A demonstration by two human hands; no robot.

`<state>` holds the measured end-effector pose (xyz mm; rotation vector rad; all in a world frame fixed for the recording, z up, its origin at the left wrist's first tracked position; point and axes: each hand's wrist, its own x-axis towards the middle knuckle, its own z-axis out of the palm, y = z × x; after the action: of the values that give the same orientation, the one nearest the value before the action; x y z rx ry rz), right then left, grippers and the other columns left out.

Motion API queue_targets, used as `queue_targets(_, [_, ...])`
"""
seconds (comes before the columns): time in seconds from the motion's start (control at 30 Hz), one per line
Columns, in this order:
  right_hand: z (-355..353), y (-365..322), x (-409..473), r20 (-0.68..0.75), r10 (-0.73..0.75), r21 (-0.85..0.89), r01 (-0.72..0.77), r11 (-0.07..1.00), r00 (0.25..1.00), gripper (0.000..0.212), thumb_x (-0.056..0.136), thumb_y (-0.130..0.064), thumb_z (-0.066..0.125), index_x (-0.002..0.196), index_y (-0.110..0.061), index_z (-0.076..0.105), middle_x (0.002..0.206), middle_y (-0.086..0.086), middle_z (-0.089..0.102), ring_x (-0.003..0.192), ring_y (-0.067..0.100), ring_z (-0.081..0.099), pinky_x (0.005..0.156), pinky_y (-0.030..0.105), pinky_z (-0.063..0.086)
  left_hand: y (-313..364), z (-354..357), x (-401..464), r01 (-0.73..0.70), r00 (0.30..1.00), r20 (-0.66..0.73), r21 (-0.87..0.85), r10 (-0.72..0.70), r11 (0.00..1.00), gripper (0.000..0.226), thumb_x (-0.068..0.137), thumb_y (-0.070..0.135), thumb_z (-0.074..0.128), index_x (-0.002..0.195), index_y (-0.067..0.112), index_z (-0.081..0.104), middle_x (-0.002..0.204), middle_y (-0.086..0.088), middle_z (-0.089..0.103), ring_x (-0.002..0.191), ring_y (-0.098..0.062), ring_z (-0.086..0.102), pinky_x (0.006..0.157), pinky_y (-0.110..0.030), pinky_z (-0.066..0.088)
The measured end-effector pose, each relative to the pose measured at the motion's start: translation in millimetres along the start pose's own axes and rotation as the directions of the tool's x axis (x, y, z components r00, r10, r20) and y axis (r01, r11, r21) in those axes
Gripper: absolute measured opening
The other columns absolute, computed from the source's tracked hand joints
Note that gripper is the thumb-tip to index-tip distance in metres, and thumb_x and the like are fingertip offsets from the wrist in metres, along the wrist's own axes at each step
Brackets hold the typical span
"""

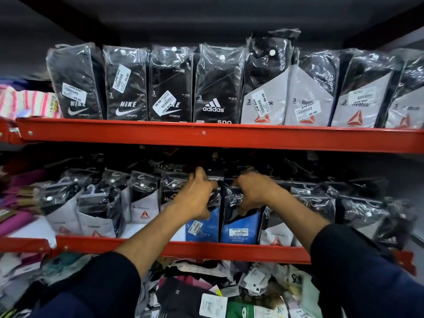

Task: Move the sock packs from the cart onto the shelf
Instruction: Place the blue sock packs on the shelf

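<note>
Placing step, it seems: both hands seat blue-carded sock packs on the lower shelf (183, 249), at 6 o'clock from the adidas pack (216, 88). The left hand (197, 198) grips the left Jockey pack (204, 228); the right hand (254, 193) grips the right Jockey pack (241, 228). Crinkly glossy plastic sleeves, flat rectangles, red metal rails. Next: release, reach for more packs; the cart is not identifiable

The shelf rails (206, 136) are red. At twelve o'clock stand black sock packs (171, 88), with grey-and-black packs (307, 97) toward two. Blue-and-black packs (241, 226) sit at centre. Pink-and-white striped fabric (25, 103) lies at nine o'clock.
</note>
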<state>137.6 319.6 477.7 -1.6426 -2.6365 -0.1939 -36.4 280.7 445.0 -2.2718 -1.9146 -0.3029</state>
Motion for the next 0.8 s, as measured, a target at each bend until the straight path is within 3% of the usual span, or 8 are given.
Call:
queue_targets(0.1, [4, 0, -3, -0.081, -0.032, -0.053, 0.028, 0.998, 0.996, 0.07, 0.059, -0.038, 0.09, 0.12, -0.019, 0.061, 0.114, 0.006, 0.066, 0.108, 0.032, 0.063, 0.083, 0.04, 0.05, -1, 3, 4, -0.024, 0.999, -0.028, -0.029, 0.024, 0.999, 0.082, 0.061, 0.013, 0.091, 0.133, 0.015, 0.053, 0.134, -0.015, 0.031, 0.113, -0.034, 0.051, 0.092, -0.038, 0.057])
queue_targets(0.23, [23, -2, -14, -0.155, -0.05, -0.078, 0.039, 0.996, 0.987, 0.078, 0.071, -0.028, 0.077, 0.142, -0.02, 0.045, 0.134, 0.009, 0.057, 0.121, 0.036, 0.053, 0.1, 0.05, 0.047, -2, 9, -1, -0.069, 0.995, -0.078, -0.022, 0.067, 0.997, 0.084, 0.062, 0.017, 0.088, 0.138, 0.02, 0.051, 0.143, -0.015, 0.027, 0.126, -0.038, 0.043, 0.101, -0.046, 0.052])
queue_targets(0.37, [42, -4, -24, -0.153, -0.033, -0.058, 0.024, 0.998, 0.988, 0.101, 0.079, -0.031, 0.07, 0.159, -0.016, 0.01, 0.164, 0.01, 0.024, 0.146, 0.039, 0.026, 0.117, 0.065, 0.022, -1, 11, -8, -0.087, 0.994, -0.066, 0.068, 0.091, 0.994, 0.101, 0.07, 0.029, 0.087, 0.155, 0.027, 0.031, 0.154, -0.014, 0.023, 0.14, -0.039, 0.033, 0.117, -0.059, 0.034])
queue_targets(0.5, [53, -13, -37, -0.238, -0.003, 0.007, 0.004, 1.0, 0.971, 0.109, 0.081, -0.034, 0.068, 0.159, -0.017, -0.007, 0.169, 0.011, -0.005, 0.154, 0.041, -0.006, 0.119, 0.07, 0.005, -1, 10, -27, -0.081, 0.991, -0.098, 0.142, 0.096, 0.986, 0.109, 0.079, 0.043, 0.079, 0.161, 0.029, 0.009, 0.168, -0.015, 0.006, 0.154, -0.04, 0.012, 0.122, -0.071, 0.013])
queue_targets(0.63, [69, -32, -65, -0.45, 0.051, 0.072, -0.02, 0.997, 0.892, 0.103, 0.081, -0.03, 0.063, 0.16, -0.017, -0.002, 0.169, 0.014, -0.008, 0.152, 0.042, -0.015, 0.119, 0.07, 0.0, -1, 23, -69, -0.054, 0.968, -0.238, 0.131, 0.084, 0.99, 0.105, 0.085, 0.049, 0.068, 0.162, 0.031, -0.001, 0.172, -0.012, -0.01, 0.156, -0.043, -0.012, 0.12, -0.075, 0.002])
queue_targets(0.8, [117, -71, -108, -0.589, 0.099, 0.115, -0.038, 0.993, 0.802, 0.1, 0.078, -0.03, 0.064, 0.16, -0.015, 0.009, 0.168, 0.02, -0.001, 0.152, 0.046, -0.01, 0.118, 0.072, 0.003, -11, 74, -148, 0.008, 0.944, -0.328, 0.12, 0.032, 0.993, 0.107, 0.082, 0.054, 0.068, 0.162, 0.03, 0.001, 0.171, -0.017, -0.005, 0.155, -0.048, -0.011, 0.116, -0.079, 0.005])
